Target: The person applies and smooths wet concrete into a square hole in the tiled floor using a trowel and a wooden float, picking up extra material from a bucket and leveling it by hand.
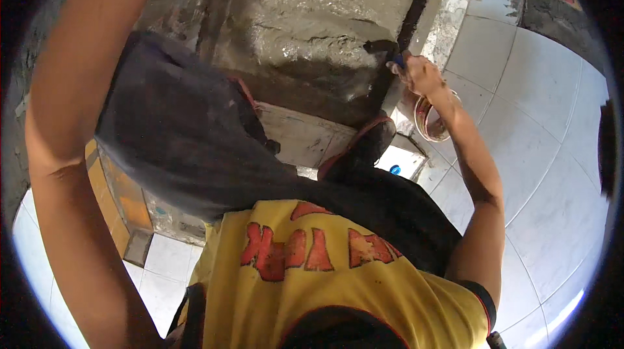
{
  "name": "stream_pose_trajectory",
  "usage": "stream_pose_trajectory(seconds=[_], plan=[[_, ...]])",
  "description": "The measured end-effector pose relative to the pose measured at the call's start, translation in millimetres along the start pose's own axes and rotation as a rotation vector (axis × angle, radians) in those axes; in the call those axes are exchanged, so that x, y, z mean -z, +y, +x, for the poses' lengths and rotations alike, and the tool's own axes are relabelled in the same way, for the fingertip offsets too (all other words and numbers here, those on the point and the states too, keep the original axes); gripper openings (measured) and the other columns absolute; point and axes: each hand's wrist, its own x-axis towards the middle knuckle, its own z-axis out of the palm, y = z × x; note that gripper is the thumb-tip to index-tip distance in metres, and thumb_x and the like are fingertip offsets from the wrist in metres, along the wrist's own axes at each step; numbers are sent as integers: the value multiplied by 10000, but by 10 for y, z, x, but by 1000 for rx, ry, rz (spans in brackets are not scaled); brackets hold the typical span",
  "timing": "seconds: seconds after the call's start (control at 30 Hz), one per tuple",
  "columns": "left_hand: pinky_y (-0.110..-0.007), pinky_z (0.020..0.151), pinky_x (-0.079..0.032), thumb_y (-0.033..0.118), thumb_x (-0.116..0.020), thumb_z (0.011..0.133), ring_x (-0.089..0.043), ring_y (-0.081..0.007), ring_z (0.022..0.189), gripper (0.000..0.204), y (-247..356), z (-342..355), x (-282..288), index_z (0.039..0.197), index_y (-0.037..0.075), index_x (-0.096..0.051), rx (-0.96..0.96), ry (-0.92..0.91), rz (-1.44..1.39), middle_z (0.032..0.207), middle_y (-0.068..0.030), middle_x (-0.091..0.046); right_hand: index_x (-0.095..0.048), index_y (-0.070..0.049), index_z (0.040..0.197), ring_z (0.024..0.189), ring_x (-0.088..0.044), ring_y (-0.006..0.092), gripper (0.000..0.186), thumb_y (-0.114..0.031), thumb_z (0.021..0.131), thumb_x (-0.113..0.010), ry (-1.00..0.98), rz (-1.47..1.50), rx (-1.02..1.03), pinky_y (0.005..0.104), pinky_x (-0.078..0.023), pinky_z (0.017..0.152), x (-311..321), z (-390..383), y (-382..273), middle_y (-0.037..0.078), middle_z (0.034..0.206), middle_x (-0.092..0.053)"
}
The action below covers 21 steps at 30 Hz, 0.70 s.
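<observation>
In the head view, wet mortar (312,17) covers the ground ahead, a dark groove (416,14) along its right edge; pale tiles (539,82) stretch rightward beyond. The right hand (419,76) grips a trowel (379,46) at the mortar's right side, near a bucket (420,121). The left hand is out of frame, its state untellable.

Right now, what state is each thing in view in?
Mortar: wet-looking, shiny, uneven
Blue-handled tool: gripped, blade at the mortar's right side
Right hand: closed around the handle
Round container: open-topped, contents unclear
White floor tiles: laid, joints showing
</observation>
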Motion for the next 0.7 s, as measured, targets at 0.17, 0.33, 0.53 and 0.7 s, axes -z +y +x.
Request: stream_pose_trajectory(seconds=[0.17, 0.33, 0.53, 0.7], plan=[[-328, 633, -503, 156, -691, 868, -627, -181, 694, 213, -17, 58, -108, 988, -18, -661, -186, 185, 59, 825, -124, -671, -605, -59, 1073, 820, -683, 354, 291, -317, 938, -600, -384, 282, -185, 445, -535, 729, -226, 283, -656, 227, 921, -671], [-321, 622, -507, 152, -688, 860, -626, -176, 680, 216, 213, 167, -100, 987, -21, -665, 97, -32, -58, 829, -126, -674, -658, -39, 1068, 1085, -608, 430, 595, -598, 911, -527, -393, 224, -369, 496, -483, 951, -431, 743, -758, 300, 1100, -633], [-306, 587, -492, 145, -669, 864, -604, -161, 645, 213, 17, 36, -67, 997, -21, -660, -30, -14, 3, 800, -117, -663, -664, -48, 1041, 998, -638, 444, 572, -588, 910, -533, -269, -8, -437, 514, -498, 910, 75, 561, -478, 274, 1003, -665], [-304, 553, -477, 128, -660, 858, -593, -163, 630, 212, 31, 23, -2, 993, -36, -653, 14, -30, -106, 791, -117, -655, -642, -50, 1062, 913, -656, 443, 551, -570, 937, -512, -279, 226, -430, 498, -522, 825, 329, 270, -712, 238, 939, -687]])
